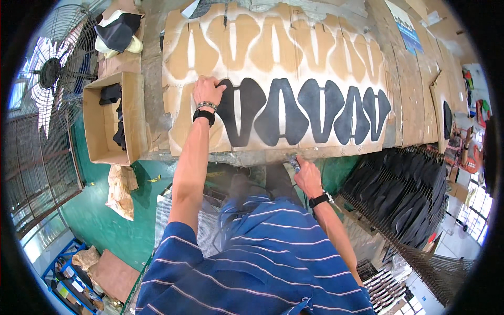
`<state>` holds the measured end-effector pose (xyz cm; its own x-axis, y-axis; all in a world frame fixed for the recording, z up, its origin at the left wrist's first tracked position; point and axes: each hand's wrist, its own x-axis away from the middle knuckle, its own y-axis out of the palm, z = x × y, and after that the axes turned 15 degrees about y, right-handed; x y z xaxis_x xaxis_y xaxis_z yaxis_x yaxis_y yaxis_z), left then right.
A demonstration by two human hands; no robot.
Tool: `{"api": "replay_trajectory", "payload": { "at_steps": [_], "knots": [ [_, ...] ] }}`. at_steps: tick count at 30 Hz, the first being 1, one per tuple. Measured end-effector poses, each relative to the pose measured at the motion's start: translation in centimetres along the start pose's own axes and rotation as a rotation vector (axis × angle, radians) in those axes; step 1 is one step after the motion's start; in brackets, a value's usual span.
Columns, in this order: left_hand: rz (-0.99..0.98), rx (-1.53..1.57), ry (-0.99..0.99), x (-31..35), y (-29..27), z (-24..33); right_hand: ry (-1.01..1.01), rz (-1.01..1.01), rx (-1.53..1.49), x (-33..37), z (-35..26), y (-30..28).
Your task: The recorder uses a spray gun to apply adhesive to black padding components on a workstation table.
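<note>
Several black U-shaped pieces, which look like shoe uppers, lie in a row on a cardboard sheet (178, 100) marked with white overspray around bare brown outlines. My left hand (207, 90) is at the row's left end, fingers curled on the upper left edge of the leftmost black shoe upper (251, 113). That piece lies flat. My right hand (308, 177) is low by the table's front edge, closed around a small metal tool, seemingly a spray gun (294, 163). Its lower part is hidden by my fingers.
Left of the sheet stands an open cardboard box (113, 86) with black pieces inside. A large fan (51, 73) is at the far left. At right, a wire rack (399, 239) carries many black pieces (401, 189). Crumpled brown paper (122, 191) hangs below the box.
</note>
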<state>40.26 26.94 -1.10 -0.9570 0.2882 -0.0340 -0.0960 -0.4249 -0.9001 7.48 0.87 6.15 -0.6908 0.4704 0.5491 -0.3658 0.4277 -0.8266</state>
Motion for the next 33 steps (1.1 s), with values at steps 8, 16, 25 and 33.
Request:
{"api": "replay_trajectory", "payload": {
  "at_steps": [8, 16, 25, 33],
  "knots": [
    [0.067, 0.056, -0.058, -0.4, 1.1, -0.2, -0.015, -0.006, 0.012, -0.1, 0.1, 0.2],
    [0.222, -0.088, 0.128, 0.7, 1.2, 2.4, -0.013, 0.003, 0.019, -0.1, 0.2, 0.3],
    [-0.007, 0.03, 0.463, -1.9, 3.1, 5.9, -0.026, 0.013, 0.013, -0.1, -0.2, -0.1],
    [-0.035, 0.043, 0.443, -2.2, 3.9, 5.5, -0.029, 0.015, 0.014, -0.1, 0.2, 0.4]
  ]
}}
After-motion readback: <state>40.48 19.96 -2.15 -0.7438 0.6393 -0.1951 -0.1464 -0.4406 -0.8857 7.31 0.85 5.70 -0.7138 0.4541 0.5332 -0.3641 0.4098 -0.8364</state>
